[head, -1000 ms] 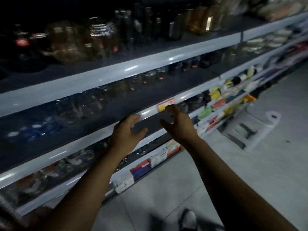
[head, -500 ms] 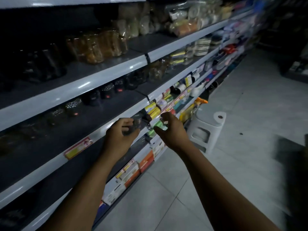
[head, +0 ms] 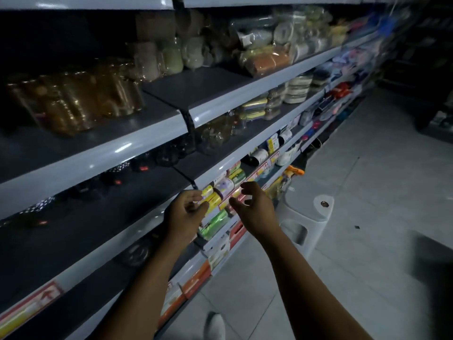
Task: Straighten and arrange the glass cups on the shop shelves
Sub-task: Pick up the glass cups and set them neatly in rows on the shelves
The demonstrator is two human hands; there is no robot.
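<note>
Before dim shelves point(head: 137, 153), left hand point(head: 182, 213) half-curled, right hand point(head: 255, 209) spread, both empty

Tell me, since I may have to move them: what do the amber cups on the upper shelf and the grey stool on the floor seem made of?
Amber cups: likely tinted glass, glossy; they are see-through with sharp glints. Grey stool: probably moulded plastic, matte; rounded one-piece form with cut-out openings.

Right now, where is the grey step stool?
In the head view, the stool stands on the floor at the right, beside the bottom shelves and just past the right hand.
</note>
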